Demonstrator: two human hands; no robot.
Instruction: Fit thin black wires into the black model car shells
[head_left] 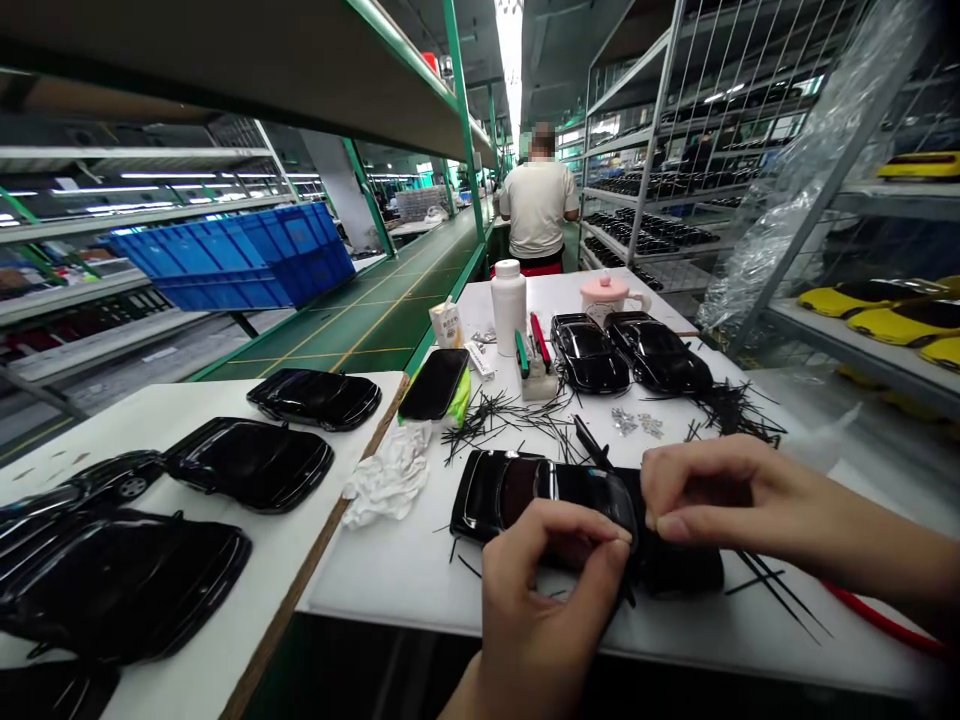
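Note:
A black model car (480, 490) lies on the white table in front of me, its door and another panel standing open. My left hand (551, 590) is over the car's near side, thumb and index fingertip pinched together on something too small to make out. To the right, my right hand (705, 495) is also closed in a pinch above the black part (686, 565) at the car's right end. What its fingertips hold is hidden. Both hands are close together but apart. Thin black strips (499, 415) lie scattered behind the car.
Two black model cars (589, 352) stand at the back, near a white bottle (509, 310) and a pink-lidded mug (604, 292). A phone (435, 384) and crumpled tissue (390, 475) lie left. More black cars (251, 462) fill the left board. A person (538, 205) sits ahead.

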